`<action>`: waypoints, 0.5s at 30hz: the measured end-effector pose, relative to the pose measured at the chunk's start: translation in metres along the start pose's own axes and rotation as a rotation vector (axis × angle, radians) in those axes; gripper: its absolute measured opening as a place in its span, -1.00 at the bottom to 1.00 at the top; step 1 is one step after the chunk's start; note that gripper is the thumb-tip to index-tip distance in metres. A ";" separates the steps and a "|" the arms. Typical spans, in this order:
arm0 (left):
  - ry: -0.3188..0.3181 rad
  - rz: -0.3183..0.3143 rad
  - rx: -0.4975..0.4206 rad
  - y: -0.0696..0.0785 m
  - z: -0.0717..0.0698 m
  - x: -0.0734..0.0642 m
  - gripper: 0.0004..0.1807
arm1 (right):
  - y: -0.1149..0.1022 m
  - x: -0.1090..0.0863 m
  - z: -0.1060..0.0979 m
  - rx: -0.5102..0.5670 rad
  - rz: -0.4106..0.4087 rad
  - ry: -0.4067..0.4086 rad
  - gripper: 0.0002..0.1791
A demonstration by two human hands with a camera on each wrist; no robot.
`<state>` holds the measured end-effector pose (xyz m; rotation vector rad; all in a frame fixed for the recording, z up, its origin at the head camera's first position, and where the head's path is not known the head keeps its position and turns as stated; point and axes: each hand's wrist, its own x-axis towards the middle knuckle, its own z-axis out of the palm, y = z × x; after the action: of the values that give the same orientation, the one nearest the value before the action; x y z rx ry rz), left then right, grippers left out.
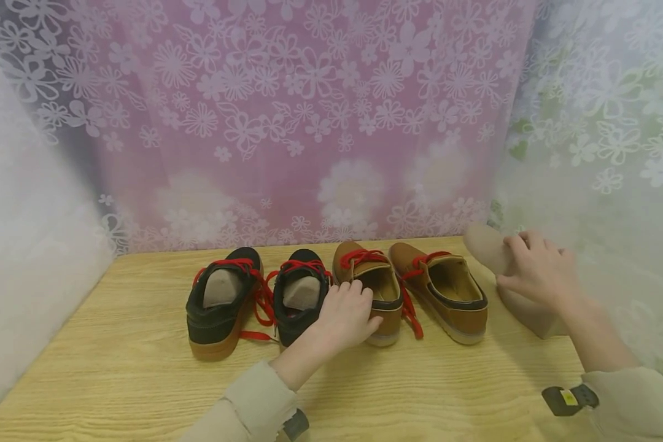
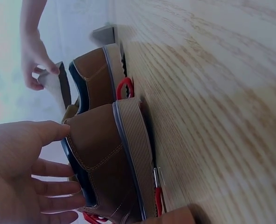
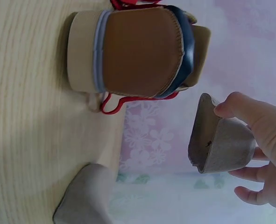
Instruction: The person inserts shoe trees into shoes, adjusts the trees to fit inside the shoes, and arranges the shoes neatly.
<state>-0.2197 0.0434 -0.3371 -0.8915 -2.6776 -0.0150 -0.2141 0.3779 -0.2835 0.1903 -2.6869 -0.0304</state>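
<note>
My right hand [image 1: 541, 270] grips a grey-beige shoe insert [image 3: 226, 144] between thumb and fingers, lifted off the table. A second shoe insert [image 1: 530, 313] lies on the table beneath that hand. My left hand [image 1: 347, 313] is at the heel of the left brown shoe [image 2: 102, 154]. In the left wrist view, its thumb is at the collar and the fingers spread along the opening, largely straight. To the right stands the other brown shoe [image 1: 458, 301], also with red laces. Both brown shoes have visible hollow insides in the head view.
Left of the brown pair stand two black shoes with red laces, the outer one [image 1: 215, 331] and the inner one [image 1: 287, 328], each with an insert inside. A loose red lace [image 1: 256, 336] lies between them. Flowered sheets [image 1: 309, 123] border the wooden table [image 1: 143, 393].
</note>
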 end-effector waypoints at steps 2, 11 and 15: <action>0.001 -0.002 -0.004 0.000 0.000 0.000 -0.57 | -0.003 0.001 -0.004 -0.005 -0.019 0.014 -0.27; 0.019 0.006 -0.011 0.002 0.001 -0.003 -0.55 | -0.014 0.004 -0.019 0.054 -0.079 0.060 -0.30; 0.024 0.017 -0.013 0.002 0.000 -0.004 -0.55 | -0.018 0.004 -0.024 0.093 -0.106 0.080 -0.31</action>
<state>-0.2153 0.0427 -0.3386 -0.9116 -2.6509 -0.0389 -0.2051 0.3599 -0.2607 0.3553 -2.5982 0.0678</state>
